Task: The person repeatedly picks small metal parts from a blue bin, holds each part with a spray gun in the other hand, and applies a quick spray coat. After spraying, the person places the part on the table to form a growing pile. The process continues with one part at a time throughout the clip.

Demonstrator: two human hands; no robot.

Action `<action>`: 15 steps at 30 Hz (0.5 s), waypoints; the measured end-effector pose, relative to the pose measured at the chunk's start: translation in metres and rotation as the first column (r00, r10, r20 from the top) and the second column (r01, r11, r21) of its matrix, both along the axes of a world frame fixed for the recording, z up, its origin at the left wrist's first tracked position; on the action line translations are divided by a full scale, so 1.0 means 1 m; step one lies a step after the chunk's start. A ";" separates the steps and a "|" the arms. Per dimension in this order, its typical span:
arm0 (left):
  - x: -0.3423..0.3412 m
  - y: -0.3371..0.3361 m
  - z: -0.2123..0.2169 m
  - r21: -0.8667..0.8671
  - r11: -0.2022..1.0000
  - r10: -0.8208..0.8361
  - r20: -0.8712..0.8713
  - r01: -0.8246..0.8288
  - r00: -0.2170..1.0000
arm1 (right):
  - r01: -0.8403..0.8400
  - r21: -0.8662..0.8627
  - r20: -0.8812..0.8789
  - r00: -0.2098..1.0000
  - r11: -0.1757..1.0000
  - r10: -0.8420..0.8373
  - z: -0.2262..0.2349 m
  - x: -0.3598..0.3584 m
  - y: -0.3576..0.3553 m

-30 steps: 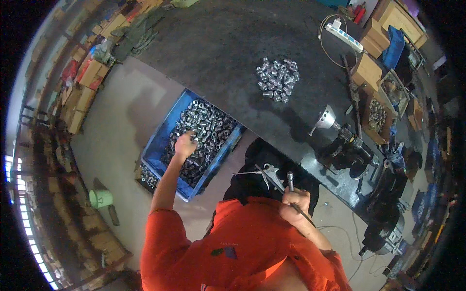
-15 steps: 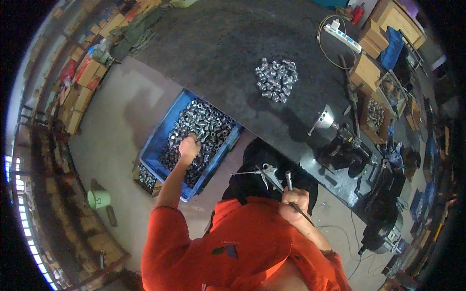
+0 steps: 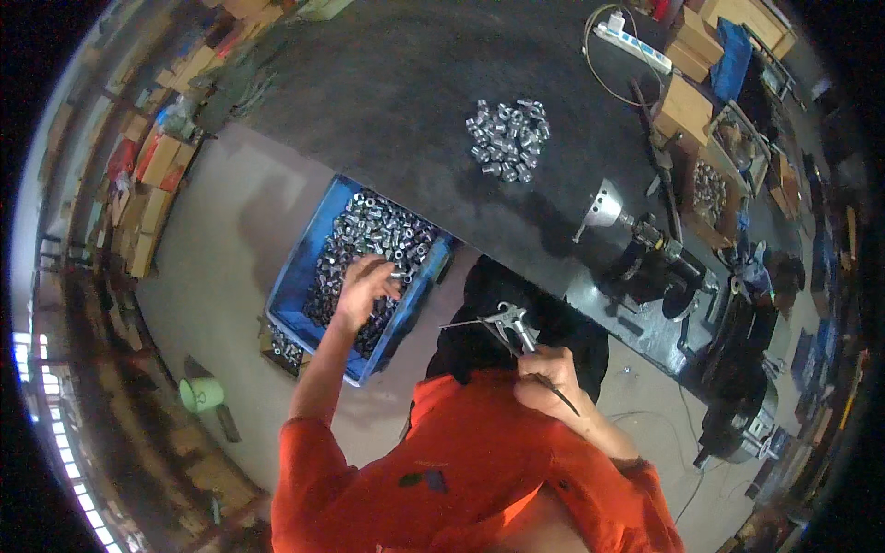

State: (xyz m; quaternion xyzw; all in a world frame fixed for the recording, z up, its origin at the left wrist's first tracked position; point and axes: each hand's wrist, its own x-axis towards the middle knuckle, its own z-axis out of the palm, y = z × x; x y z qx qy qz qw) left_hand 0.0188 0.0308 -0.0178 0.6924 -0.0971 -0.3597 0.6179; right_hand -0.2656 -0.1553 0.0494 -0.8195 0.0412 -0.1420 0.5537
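Note:
My left hand (image 3: 365,291) is over the blue plastic bin (image 3: 293,273), its fingers apart and slightly bent, just above the pile of small metal fittings (image 3: 364,224). A shiny fitting shows by its fingertips; a firm hold on it is not visible. Closer to my body, my right hand (image 3: 550,376) is closed around the grip of a silver air blow gun (image 3: 508,319), whose thin nozzle points left above my dark-clothed lap. A dark hose trails from beneath that hand. On the dark worktable (image 3: 387,101) lies a separate heap of similar fittings (image 3: 506,140).
A drill-like machine (image 3: 656,241) with a silver cone-shaped part stands on the table's right side. Behind it are an open box of small parts (image 3: 710,191), cardboard boxes (image 3: 683,112) and a white power strip (image 3: 633,48). A pale green mug (image 3: 201,394) is at lower left.
My left hand has gone from a closed fist among the fittings to spread fingers, shifting slightly right. My right hand has moved a little left and up with the air blow gun.

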 end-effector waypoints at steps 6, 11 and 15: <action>-0.079 -0.040 0.034 -0.464 0.856 -0.443 -0.432 0.228 0.786 | -0.072 -0.038 -0.001 0.997 0.997 0.072 0.001 0.011 0.008; -0.103 -0.054 0.032 -0.460 0.867 -0.436 -0.510 0.194 0.742 | -0.043 0.009 -0.017 0.999 0.999 0.043 0.005 0.005 0.004; -0.100 -0.058 0.044 -0.295 0.908 -0.394 -0.362 0.297 0.845 | -0.048 0.049 -0.013 0.999 0.998 0.049 0.000 0.003 0.003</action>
